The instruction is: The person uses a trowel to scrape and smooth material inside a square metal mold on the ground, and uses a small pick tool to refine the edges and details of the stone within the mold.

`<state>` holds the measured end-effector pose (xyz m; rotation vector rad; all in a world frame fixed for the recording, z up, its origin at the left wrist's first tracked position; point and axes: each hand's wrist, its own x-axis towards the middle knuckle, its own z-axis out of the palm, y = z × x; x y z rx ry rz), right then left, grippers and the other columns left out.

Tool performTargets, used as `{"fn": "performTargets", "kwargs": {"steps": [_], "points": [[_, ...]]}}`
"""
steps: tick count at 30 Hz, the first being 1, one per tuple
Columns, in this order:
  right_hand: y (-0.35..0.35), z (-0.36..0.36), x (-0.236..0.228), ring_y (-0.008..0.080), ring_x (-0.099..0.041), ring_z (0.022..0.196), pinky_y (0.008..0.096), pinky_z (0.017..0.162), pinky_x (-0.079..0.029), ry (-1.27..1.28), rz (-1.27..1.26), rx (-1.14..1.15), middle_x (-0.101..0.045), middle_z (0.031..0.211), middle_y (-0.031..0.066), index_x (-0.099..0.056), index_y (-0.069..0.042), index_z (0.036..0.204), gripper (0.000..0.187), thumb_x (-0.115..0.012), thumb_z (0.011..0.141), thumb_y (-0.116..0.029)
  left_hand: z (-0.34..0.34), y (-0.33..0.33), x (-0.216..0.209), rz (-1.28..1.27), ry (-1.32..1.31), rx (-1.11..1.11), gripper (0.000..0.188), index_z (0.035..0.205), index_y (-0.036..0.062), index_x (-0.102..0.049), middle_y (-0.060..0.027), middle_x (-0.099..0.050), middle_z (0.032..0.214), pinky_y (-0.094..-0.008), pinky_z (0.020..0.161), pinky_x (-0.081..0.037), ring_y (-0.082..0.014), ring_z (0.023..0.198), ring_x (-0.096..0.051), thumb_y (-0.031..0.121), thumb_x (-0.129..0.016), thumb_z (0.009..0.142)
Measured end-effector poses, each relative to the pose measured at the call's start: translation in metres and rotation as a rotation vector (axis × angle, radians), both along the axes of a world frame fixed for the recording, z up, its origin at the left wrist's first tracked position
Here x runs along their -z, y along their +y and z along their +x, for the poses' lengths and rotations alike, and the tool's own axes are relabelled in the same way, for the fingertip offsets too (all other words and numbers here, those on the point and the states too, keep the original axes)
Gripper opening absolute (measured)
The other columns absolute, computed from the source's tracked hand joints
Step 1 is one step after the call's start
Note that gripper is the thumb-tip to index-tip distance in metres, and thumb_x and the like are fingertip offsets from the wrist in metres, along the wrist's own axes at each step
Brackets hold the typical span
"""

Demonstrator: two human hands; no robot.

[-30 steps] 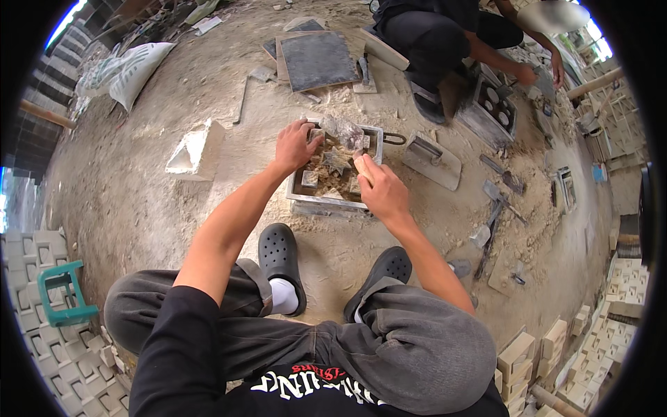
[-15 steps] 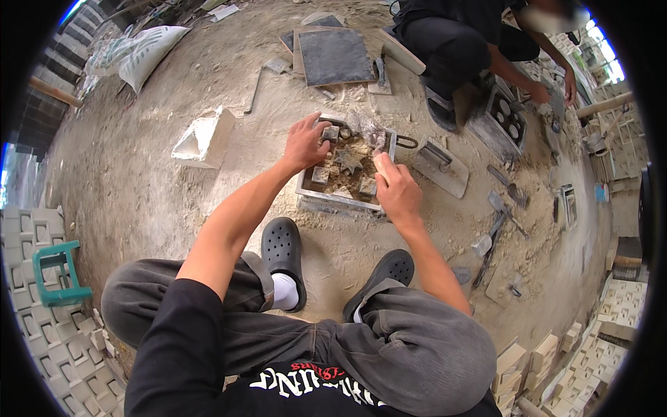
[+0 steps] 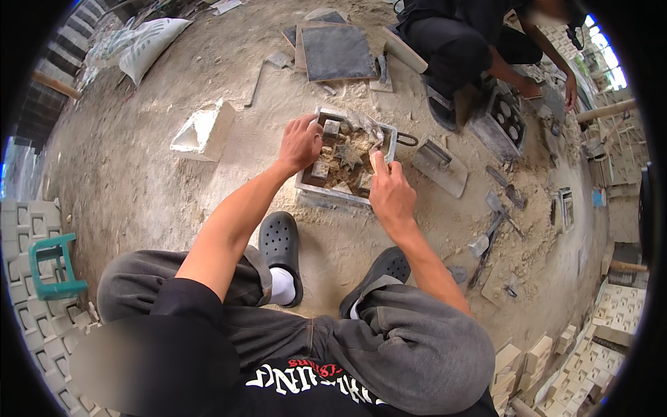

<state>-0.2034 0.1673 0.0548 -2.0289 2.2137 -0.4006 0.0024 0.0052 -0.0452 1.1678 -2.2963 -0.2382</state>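
Observation:
On the ground in front of me is a square metal mould box (image 3: 335,197). Inside it are pale sandy mix, a star-shaped piece (image 3: 349,154) in the middle and several small blocks around it. My left hand (image 3: 301,144) has its fingers curled over the box's left rim, with the fingertips partly hidden. My right hand (image 3: 392,193) is closed round the pale handle of a small trowel (image 3: 371,129). Its silvery blade, somewhat blurred, reaches over the mix in the far right part of the box.
A handled float (image 3: 440,167) lies right of the box, with a hammer (image 3: 499,208) and other tools beyond. At far right a co-worker (image 3: 451,52) crouches by another mould (image 3: 501,125). Dark boards (image 3: 340,54), a white block (image 3: 203,132) and a green stool (image 3: 57,267) stand around.
My right hand and the trowel have shifted slightly left and nearer me. My left hand's fingers have drawn back from inside the box onto its left rim.

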Motion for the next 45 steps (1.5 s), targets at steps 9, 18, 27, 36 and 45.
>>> {"fn": "performTargets", "kwargs": {"steps": [9,18,27,36,45], "points": [[0.007,0.001,-0.017,0.0363,-0.068,0.083,0.0489,0.065,-0.056,-0.102,-0.014,-0.020,-0.062,0.105,0.0127,-0.054,-0.017,0.135,0.045,-0.059,0.090,-0.015,0.025,0.021,-0.009,-0.114,-0.166,0.216,0.020,0.104,0.0108,-0.062,-0.0106,-0.053,0.138,-0.0487,0.111,-0.030,-0.0295,0.132,-0.045,0.015,-0.057,0.085],[0.017,0.029,-0.031,0.0400,-0.069,0.080,0.0526,0.067,-0.056,-0.113,0.198,-0.122,-0.062,0.102,0.0178,-0.052,-0.014,0.132,0.041,-0.047,0.092,-0.013,0.038,0.001,0.007,-0.007,0.045,-0.251,0.022,0.107,0.0094,-0.062,-0.0117,-0.059,0.130,-0.0437,0.105,-0.037,-0.0316,0.121,-0.053,0.013,-0.054,0.087],[0.060,-0.071,-0.006,0.0406,-0.070,0.086,0.0531,0.076,-0.056,-0.558,-0.161,0.283,-0.069,0.093,0.0222,-0.057,-0.008,0.129,0.041,-0.056,0.092,-0.026,0.014,0.015,-0.004,0.001,-0.026,0.111,0.029,0.118,0.0087,-0.061,-0.0148,-0.056,0.136,-0.0466,0.107,-0.034,-0.0352,0.125,-0.051,0.023,-0.063,0.093],[0.228,-0.311,0.046,0.0190,-0.064,0.057,0.0322,0.045,-0.050,-0.919,-0.089,1.393,-0.067,0.093,0.0090,-0.055,-0.004,0.128,0.058,-0.065,0.090,-0.045,-0.044,0.013,-0.009,0.057,-0.199,0.533,0.054,0.138,0.0041,-0.046,-0.0191,-0.037,0.154,-0.0507,0.118,-0.019,-0.0381,0.144,-0.031,0.030,-0.061,0.093],[0.301,-0.454,0.123,0.0169,-0.059,0.056,0.0314,0.043,-0.045,-1.082,-0.117,1.571,-0.070,0.094,0.0075,-0.061,-0.012,0.126,0.038,-0.065,0.092,-0.029,-0.067,0.026,-0.021,0.140,-0.336,0.505,0.079,0.148,0.0025,-0.033,-0.0243,-0.027,0.158,-0.0526,0.120,-0.011,-0.0385,0.148,-0.024,0.052,-0.057,0.092]]}}
